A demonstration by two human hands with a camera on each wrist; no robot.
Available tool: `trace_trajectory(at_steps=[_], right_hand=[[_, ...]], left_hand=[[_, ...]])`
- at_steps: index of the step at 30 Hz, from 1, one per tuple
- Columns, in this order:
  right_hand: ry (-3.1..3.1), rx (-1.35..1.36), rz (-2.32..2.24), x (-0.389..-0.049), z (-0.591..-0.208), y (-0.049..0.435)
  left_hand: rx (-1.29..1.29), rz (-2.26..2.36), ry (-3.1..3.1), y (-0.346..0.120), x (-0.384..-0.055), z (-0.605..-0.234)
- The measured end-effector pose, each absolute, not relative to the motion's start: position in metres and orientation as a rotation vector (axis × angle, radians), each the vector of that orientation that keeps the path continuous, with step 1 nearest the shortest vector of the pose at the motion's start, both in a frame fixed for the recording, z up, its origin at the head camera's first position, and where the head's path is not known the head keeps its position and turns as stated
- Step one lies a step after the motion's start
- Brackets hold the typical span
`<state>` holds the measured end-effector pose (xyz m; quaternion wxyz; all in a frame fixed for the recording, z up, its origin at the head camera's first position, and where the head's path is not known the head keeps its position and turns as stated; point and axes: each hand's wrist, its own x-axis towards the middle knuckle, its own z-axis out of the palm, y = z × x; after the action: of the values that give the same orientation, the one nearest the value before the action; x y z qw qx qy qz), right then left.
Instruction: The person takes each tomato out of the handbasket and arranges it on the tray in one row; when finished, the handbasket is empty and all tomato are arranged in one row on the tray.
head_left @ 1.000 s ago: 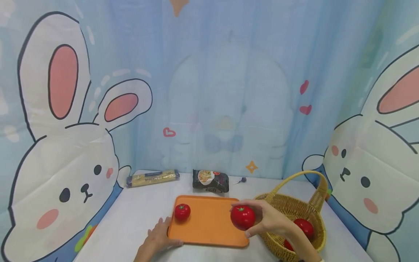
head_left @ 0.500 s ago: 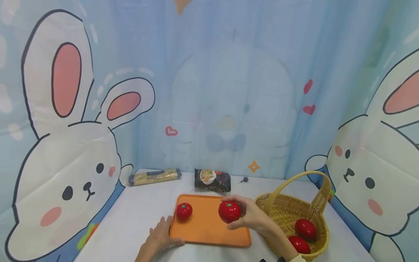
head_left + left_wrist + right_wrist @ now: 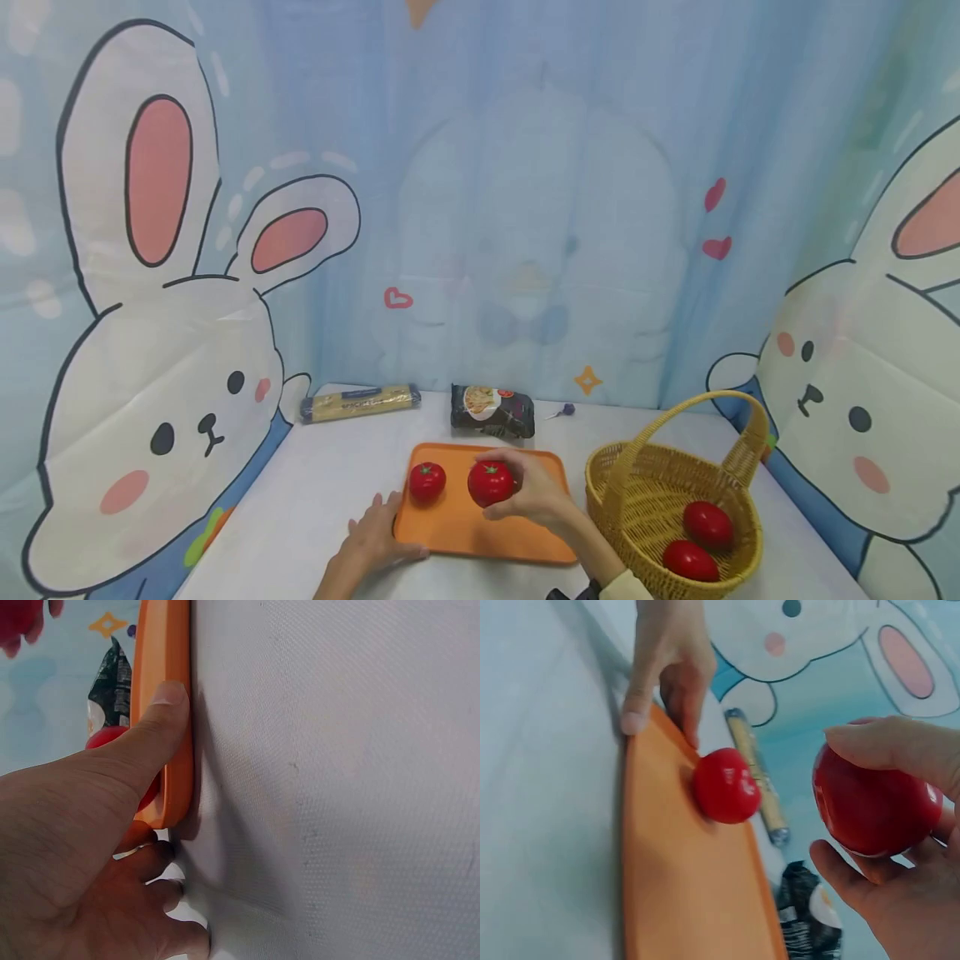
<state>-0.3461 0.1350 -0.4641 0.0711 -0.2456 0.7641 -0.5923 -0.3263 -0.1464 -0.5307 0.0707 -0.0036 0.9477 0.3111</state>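
In the head view, my right hand (image 3: 531,490) holds a red tomato (image 3: 491,483) with a green stem mark above the orange tray (image 3: 480,533). The right wrist view shows the thumb over this tomato (image 3: 876,796) and the fingers under it. Another tomato (image 3: 427,483) sits at the tray's left end. My left hand (image 3: 375,535) grips the tray's near-left corner; in the left wrist view its thumb (image 3: 154,735) lies along the front rim, and the other fingers reach round the corner.
A yellow wicker basket (image 3: 600,467) with a tall handle stands right of the tray, holding two red fruits (image 3: 707,525). Behind the tray lie a spaghetti pack (image 3: 362,403), a black food packet (image 3: 492,411) and a small purple-headed item (image 3: 567,409). A bunny-print curtain (image 3: 480,208) closes off the back.
My right hand has carried its tomato leftward from beside the basket to over the tray's middle, leaving both fruits in the basket in view. The left hand stays at the tray corner.
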Motion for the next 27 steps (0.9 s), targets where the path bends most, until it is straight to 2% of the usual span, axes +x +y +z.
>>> trace_trajectory(at_steps=[12, 18, 27], right_hand=[[2.575, -0.389, -1.677, -0.368, -0.499, 0.101], [2.685, -0.303, -1.625, -0.38, -0.522, 0.091], [2.752, -0.355, -1.557, -0.387, -0.538, 0.084]], left_hand=[[-0.016, 0.961, 2.831, -0.152, -0.35, -0.562], [-0.004, 0.972, 2.829, -0.149, -0.338, -0.544], [-0.009, 0.937, 2.853, -0.148, -0.327, -0.531]])
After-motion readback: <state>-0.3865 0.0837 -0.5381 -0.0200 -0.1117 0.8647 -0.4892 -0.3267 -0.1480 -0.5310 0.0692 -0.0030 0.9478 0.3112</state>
